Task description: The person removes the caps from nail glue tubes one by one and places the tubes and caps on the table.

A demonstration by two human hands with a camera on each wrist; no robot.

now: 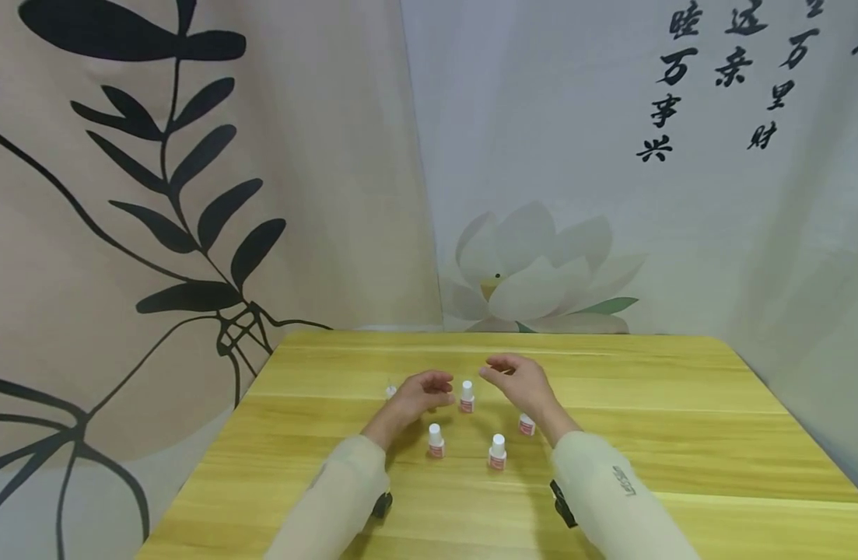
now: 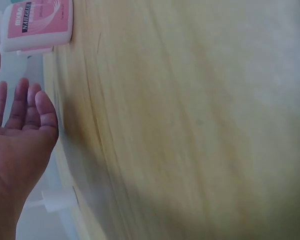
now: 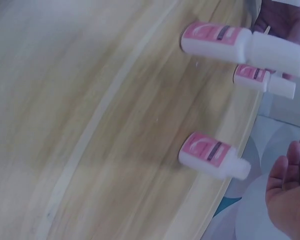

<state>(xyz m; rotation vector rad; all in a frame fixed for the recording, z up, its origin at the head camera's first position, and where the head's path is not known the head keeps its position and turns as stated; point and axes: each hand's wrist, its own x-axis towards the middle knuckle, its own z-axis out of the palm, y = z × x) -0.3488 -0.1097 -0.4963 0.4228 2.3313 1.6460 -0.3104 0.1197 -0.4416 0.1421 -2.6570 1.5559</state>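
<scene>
Left hand (image 1: 421, 393): fingers loosely bent, nothing in its hold; fingertips lay just beside the middle bottle (image 1: 467, 398). Right hand (image 1: 521, 381): relaxed, fingers gently curved, likewise holding nothing; it was raised on that bottle's other side, apart from it.

Bottles, four, small, white, pink-labelled, all upright on the wooden table (image 1: 681, 451). The middle bottle, white-capped, stood between the hands. The near-left bottle (image 1: 436, 442) and near-right bottle (image 1: 497, 453), both white-capped, stood nearer the person. The fourth bottle (image 3: 207, 155), partly hidden by the right wrist in the head view, showed a short, narrow white top. One label read "NAIL GLUE".

White cap-like piece (image 2: 60, 199), one: thin stem upward, beside the left hand.
</scene>
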